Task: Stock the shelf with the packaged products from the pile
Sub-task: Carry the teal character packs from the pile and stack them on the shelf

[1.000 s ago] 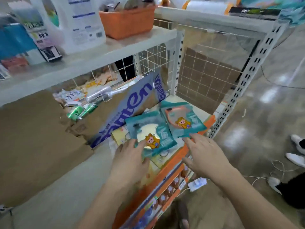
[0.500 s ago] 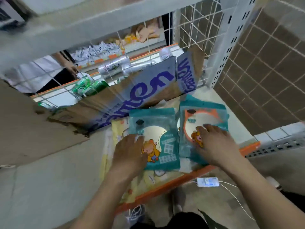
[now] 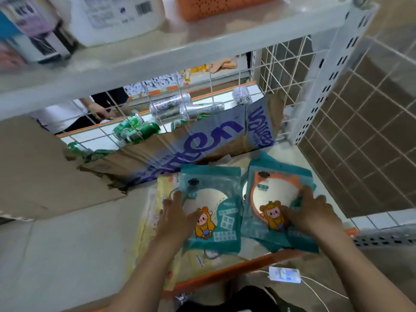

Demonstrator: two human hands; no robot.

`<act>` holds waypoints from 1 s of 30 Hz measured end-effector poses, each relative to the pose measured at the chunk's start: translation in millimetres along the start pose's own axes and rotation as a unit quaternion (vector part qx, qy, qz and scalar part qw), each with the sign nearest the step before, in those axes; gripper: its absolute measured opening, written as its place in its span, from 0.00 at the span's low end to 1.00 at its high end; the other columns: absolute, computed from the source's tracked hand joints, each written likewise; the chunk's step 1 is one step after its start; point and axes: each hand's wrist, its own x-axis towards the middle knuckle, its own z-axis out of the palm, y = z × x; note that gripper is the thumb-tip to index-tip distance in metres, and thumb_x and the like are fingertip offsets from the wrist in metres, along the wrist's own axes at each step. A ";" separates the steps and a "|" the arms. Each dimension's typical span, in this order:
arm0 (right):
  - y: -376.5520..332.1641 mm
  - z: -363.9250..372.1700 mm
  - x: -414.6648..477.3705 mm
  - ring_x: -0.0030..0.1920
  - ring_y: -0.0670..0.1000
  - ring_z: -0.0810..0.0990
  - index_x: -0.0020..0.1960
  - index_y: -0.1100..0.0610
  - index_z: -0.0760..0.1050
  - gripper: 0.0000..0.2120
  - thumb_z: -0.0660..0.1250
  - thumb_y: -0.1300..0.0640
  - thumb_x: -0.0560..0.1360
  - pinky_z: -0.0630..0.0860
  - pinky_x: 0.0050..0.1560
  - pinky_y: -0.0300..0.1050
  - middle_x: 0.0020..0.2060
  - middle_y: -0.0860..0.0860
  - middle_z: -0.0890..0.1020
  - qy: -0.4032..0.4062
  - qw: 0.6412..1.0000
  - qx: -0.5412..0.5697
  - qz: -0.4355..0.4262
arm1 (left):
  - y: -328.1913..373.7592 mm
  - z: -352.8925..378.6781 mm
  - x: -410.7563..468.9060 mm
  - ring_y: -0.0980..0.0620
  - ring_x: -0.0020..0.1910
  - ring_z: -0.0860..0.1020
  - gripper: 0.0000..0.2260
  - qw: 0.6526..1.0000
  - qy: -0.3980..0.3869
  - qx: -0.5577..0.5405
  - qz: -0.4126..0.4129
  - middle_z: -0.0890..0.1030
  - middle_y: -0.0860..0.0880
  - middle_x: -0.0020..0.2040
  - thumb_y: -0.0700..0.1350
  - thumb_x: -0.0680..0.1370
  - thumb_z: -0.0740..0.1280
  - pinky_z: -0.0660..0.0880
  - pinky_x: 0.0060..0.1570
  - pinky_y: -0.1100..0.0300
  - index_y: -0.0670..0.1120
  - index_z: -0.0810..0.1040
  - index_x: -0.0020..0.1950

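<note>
Teal plastic packets, two, each printed with a cartoon figure in a yellow hood, lying flat and side by side at the front right of the lower shelf point(image 3: 67, 255): left packet point(image 3: 225, 221) under the left hand point(image 3: 177, 219), whose fingers lie spread and flat on its left part; right packet point(image 3: 270, 190), with an orange cat-shaped frame round a pale disc, under the right hand point(image 3: 313, 215), fingers likewise spread and pressing, thumb by the cartoon figure; hands apart, one to each packet, neither curled round anything. Beneath both, a layer of pale yellow packets point(image 3: 162, 190) showing at the left and front. Directly behind, a torn cardboard sheet point(image 3: 202, 140) with large blue lettering, leaning against the wire grid panel point(image 3: 286, 64) and covering its lower part; a larger plain brown cardboard piece point(image 3: 33, 165) to its left. Beyond the grid, on a neighbouring shelf: green cans point(image 3: 135, 130) and silver cans point(image 3: 171, 104) on their sides, and another person's hand point(image 3: 99, 111). Overhead, the upper shelf board point(image 3: 157, 55) carrying a white jug point(image 3: 117, 16) with a barcode label, an orange perforated basket point(image 3: 220, 5), and blurred goods at far left. White perforated upright point(image 3: 326, 75) at the right rear corner. Shelf surface pale grey-white, front lip point(image 3: 225, 271) orange. Below the lip, a small white device point(image 3: 284, 274) with a white cable attached. Floor point(image 3: 371, 131) at right in brown square tiles, with a strip of white tiles nearer the front
</note>
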 end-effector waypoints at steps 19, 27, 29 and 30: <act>1.7 5.2 -6.1 0.37 0.52 0.85 0.46 0.64 0.81 0.07 0.77 0.65 0.71 0.78 0.33 0.43 0.40 0.57 0.86 -0.003 0.888 0.460 0.029 | 3.1 9.9 -7.6 0.47 0.58 0.77 0.30 0.988 0.027 -0.155 -0.005 0.76 0.52 0.65 0.52 0.72 0.78 0.78 0.52 0.50 0.53 0.67 0.69; -4.1 0.9 -20.2 0.45 0.58 0.87 0.61 0.60 0.73 0.16 0.73 0.64 0.76 0.83 0.47 0.55 0.49 0.59 0.85 -0.030 0.827 0.561 -0.015 | -7.2 -10.4 -16.6 0.45 0.48 0.86 0.35 0.942 -0.021 -0.334 -0.036 0.83 0.48 0.59 0.48 0.66 0.82 0.84 0.41 0.45 0.60 0.71 0.69; -4.2 -7.8 -31.1 0.44 0.57 0.87 0.59 0.59 0.73 0.14 0.72 0.65 0.77 0.82 0.44 0.53 0.48 0.58 0.85 -0.022 0.820 0.571 -0.037 | -11.6 -19.1 -17.9 0.43 0.47 0.86 0.35 0.926 -0.027 -0.375 -0.041 0.85 0.48 0.56 0.49 0.61 0.83 0.84 0.45 0.40 0.58 0.75 0.66; -4.0 -12.9 -36.4 0.43 0.56 0.87 0.59 0.58 0.73 0.14 0.72 0.65 0.77 0.82 0.42 0.51 0.47 0.58 0.86 -0.016 0.816 0.576 -0.050 | -13.5 -23.8 -19.1 0.42 0.48 0.86 0.35 0.918 -0.029 -0.394 -0.035 0.86 0.48 0.55 0.49 0.59 0.83 0.83 0.47 0.37 0.57 0.77 0.65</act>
